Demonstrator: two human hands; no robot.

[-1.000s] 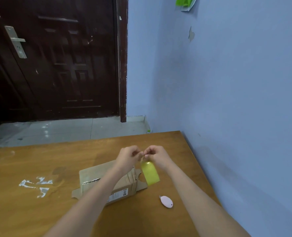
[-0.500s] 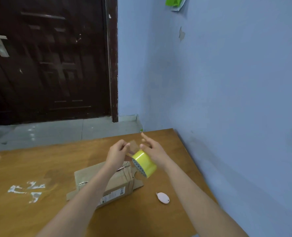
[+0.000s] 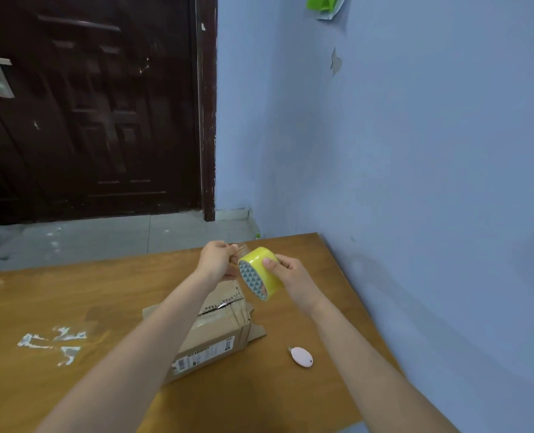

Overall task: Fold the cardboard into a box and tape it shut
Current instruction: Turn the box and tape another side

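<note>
A folded cardboard box (image 3: pixel 225 332) with a printed label lies on the wooden table (image 3: pixel 109 295), partly hidden under my left forearm. Above it I hold a yellow tape roll (image 3: pixel 261 273) in the air. My right hand (image 3: pixel 287 276) grips the roll, thumb on its rim. My left hand (image 3: pixel 217 260) pinches the clear loose end of tape (image 3: pixel 240 249) drawn from the roll's far side.
A small pink cutter (image 3: pixel 301 356) lies on the table right of the box. White marks (image 3: pixel 53 342) stain the table at left. A blue wall (image 3: pixel 415 182) borders the table's right edge. A dark door (image 3: pixel 87 104) stands beyond the tiled floor.
The roll has turned so its inner face points at me. My right hand has moved from pinching at the top to gripping the roll, and the left has drawn a short length of tape out.
</note>
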